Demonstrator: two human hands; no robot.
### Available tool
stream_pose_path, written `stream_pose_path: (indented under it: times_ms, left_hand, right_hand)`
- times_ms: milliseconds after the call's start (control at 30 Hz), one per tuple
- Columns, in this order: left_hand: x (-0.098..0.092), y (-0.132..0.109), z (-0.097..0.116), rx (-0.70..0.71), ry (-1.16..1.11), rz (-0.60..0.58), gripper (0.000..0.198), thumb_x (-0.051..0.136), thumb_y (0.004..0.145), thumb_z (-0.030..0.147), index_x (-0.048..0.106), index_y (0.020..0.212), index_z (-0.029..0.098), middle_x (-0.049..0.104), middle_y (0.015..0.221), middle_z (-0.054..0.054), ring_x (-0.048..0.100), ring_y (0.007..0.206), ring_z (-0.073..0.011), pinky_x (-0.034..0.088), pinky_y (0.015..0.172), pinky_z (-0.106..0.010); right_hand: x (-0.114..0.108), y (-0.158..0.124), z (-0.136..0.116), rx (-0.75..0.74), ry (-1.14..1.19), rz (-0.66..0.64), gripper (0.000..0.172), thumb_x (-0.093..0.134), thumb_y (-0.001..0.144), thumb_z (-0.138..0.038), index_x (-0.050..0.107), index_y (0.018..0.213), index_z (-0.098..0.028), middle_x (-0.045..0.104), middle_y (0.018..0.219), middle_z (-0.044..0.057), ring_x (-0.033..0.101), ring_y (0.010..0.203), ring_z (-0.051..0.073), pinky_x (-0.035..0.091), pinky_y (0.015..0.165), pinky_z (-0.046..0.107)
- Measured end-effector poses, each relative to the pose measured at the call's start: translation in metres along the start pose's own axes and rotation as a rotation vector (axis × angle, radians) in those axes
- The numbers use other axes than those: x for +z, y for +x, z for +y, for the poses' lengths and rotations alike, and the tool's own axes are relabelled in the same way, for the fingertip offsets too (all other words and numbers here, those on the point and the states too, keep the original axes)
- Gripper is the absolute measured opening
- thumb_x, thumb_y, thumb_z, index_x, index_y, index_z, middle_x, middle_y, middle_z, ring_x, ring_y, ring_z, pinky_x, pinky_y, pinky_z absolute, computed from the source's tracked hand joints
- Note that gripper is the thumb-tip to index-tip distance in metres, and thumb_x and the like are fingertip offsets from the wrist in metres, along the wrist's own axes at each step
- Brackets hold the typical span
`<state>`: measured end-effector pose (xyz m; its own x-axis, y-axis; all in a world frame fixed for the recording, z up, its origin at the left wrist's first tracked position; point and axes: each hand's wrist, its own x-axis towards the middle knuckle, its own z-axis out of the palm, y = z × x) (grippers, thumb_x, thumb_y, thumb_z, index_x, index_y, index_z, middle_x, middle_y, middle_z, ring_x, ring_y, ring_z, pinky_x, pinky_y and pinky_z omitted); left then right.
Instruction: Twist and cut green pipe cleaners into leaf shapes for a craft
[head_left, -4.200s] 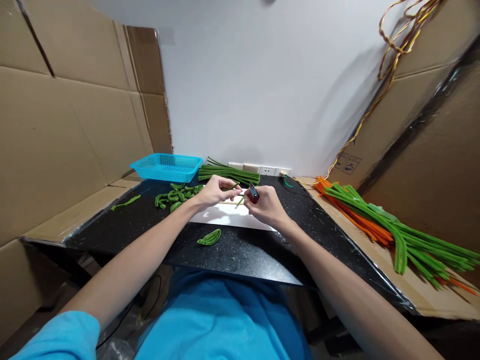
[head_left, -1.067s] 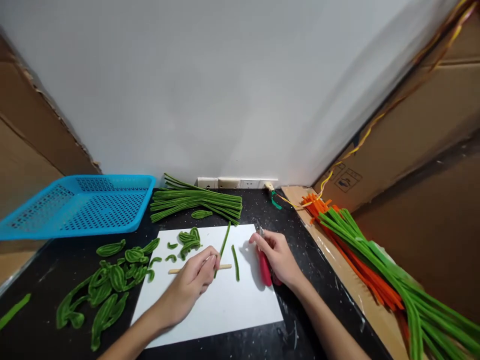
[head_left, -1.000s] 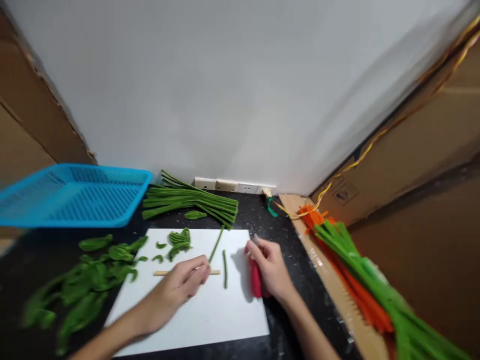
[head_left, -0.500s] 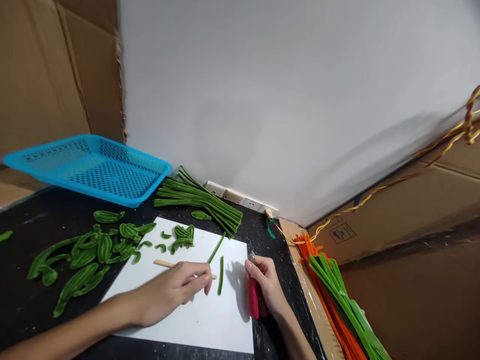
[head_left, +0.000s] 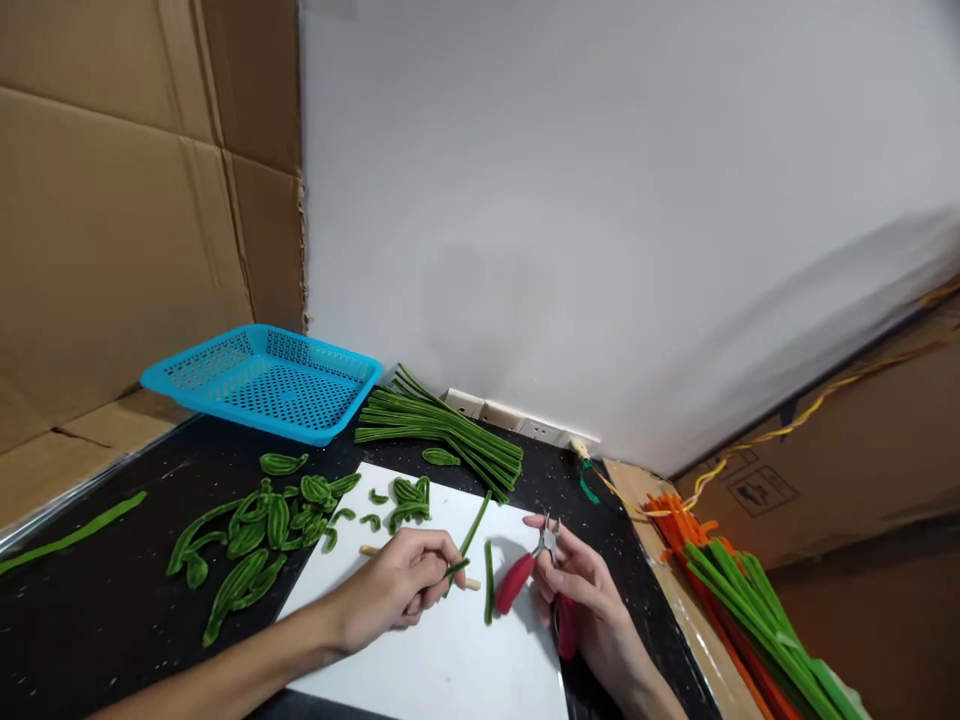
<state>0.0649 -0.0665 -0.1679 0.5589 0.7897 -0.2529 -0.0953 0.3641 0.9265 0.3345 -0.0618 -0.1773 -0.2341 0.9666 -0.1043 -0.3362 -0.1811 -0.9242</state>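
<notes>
My left hand is closed over the white sheet, with a short piece of green pipe cleaner poking out from its fingertips. A wooden stick runs beneath this hand; whether the fingers also grip it I cannot tell. Pliers with red handles rest in my right hand, their jaws and handles spread apart. Between the hands lies a straight green pipe cleaner piece, and a longer green one slants behind the left fingers.
Several green leaf shapes lie on the black table left of the sheet, more on its top edge. Behind are a blue basket, a green pipe cleaner bundle and a power strip. Orange and green strips lie at right.
The view has shifted, moving things right and down in the picture. The pliers have opened and turned in my right hand. The green piece now shows at my left fingertips.
</notes>
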Motion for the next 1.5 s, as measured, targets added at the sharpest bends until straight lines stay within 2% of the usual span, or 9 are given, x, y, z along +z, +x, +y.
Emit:
stream_pose_path:
  times_ms: [167,300,500,700,900,1067,1167,1333,1500]
  left_hand:
    - [0.001,-0.002,0.001,0.046,0.099,-0.009,0.032,0.064,0.095,0.045,0.061,0.106,0.015,0.054,0.071,0.004,0.036,0.049,-0.0053,0.024,0.043,-0.019]
    - [0.000,0.000,-0.002,0.089,0.082,-0.020,0.038,0.070,0.093,0.044,0.064,0.113,0.011,0.068,0.083,-0.005,0.056,0.056,-0.0097,0.044,0.047,-0.022]
    - [-0.001,-0.001,-0.005,0.071,0.035,-0.014,0.042,0.082,0.087,0.039,0.068,0.110,0.007,0.076,0.100,-0.016,0.068,0.066,-0.0136,0.056,0.054,-0.024]
    - [-0.001,0.000,-0.006,0.062,0.020,-0.036,0.042,0.079,0.089,0.045,0.058,0.104,0.012,0.077,0.088,-0.012,0.071,0.057,-0.0171,0.054,0.043,-0.023]
    - [0.000,-0.002,0.000,0.074,-0.084,0.017,0.038,0.074,0.094,0.042,0.051,0.109,0.017,0.072,0.079,-0.002,0.061,0.047,-0.0089,0.047,0.040,-0.017]
    - [-0.001,-0.001,0.001,0.069,-0.121,0.002,0.040,0.075,0.093,0.043,0.050,0.111,0.018,0.070,0.077,0.000,0.060,0.045,-0.0084,0.045,0.039,-0.016]
    - [-0.002,0.001,-0.002,0.092,-0.116,-0.018,0.040,0.075,0.093,0.045,0.049,0.109,0.019,0.070,0.076,0.000,0.059,0.043,-0.0088,0.044,0.038,-0.016]
    - [-0.002,0.002,-0.004,0.103,-0.103,-0.025,0.041,0.075,0.092,0.047,0.049,0.108,0.019,0.069,0.075,0.000,0.060,0.042,-0.0091,0.044,0.036,-0.016]
    - [0.000,0.004,-0.007,0.089,-0.074,-0.053,0.040,0.073,0.093,0.049,0.048,0.106,0.019,0.071,0.074,0.000,0.060,0.039,-0.0094,0.044,0.035,-0.015]
  right_hand:
    - [0.008,-0.001,0.002,0.021,-0.007,-0.033,0.048,0.080,0.086,-0.035,0.067,0.129,-0.019,0.053,0.074,-0.001,0.044,0.057,0.012,0.047,0.042,0.022]
    - [0.016,-0.002,0.006,-0.082,-0.127,-0.002,0.044,0.075,0.092,-0.040,0.067,0.129,-0.020,0.059,0.077,-0.001,0.048,0.056,0.012,0.048,0.045,0.022]
    - [0.027,-0.012,0.005,-0.308,-0.459,0.052,0.036,0.061,0.103,-0.042,0.066,0.132,-0.020,0.067,0.086,0.002,0.051,0.052,0.009,0.041,0.044,0.022]
    - [0.013,-0.019,0.006,-0.653,-1.054,0.176,0.027,0.053,0.106,-0.027,0.070,0.127,-0.022,0.079,0.112,0.008,0.074,0.089,0.020,0.059,0.082,0.033]
    - [0.017,-0.020,0.002,-0.872,-1.035,0.321,0.019,0.054,0.105,-0.024,0.072,0.111,-0.022,0.074,0.111,0.011,0.071,0.103,0.024,0.058,0.088,0.038]
    - [0.026,-0.017,0.003,-0.676,-0.543,0.477,0.020,0.051,0.108,-0.040,0.061,0.111,-0.023,0.072,0.123,0.013,0.071,0.075,0.017,0.049,0.050,0.025]
    - [0.026,-0.013,0.002,-0.567,-0.342,0.461,0.024,0.057,0.105,-0.047,0.056,0.108,-0.023,0.076,0.106,0.010,0.069,0.067,0.015,0.048,0.049,0.021]
    - [0.025,-0.010,0.001,-0.430,-0.230,0.344,0.030,0.064,0.101,-0.049,0.059,0.111,-0.021,0.074,0.081,0.004,0.067,0.059,0.015,0.053,0.053,0.025]
    - [0.037,-0.017,0.011,-0.338,-0.349,0.259,0.032,0.059,0.102,-0.052,0.058,0.112,-0.021,0.068,0.068,0.000,0.054,0.038,0.012,0.040,0.039,0.023]
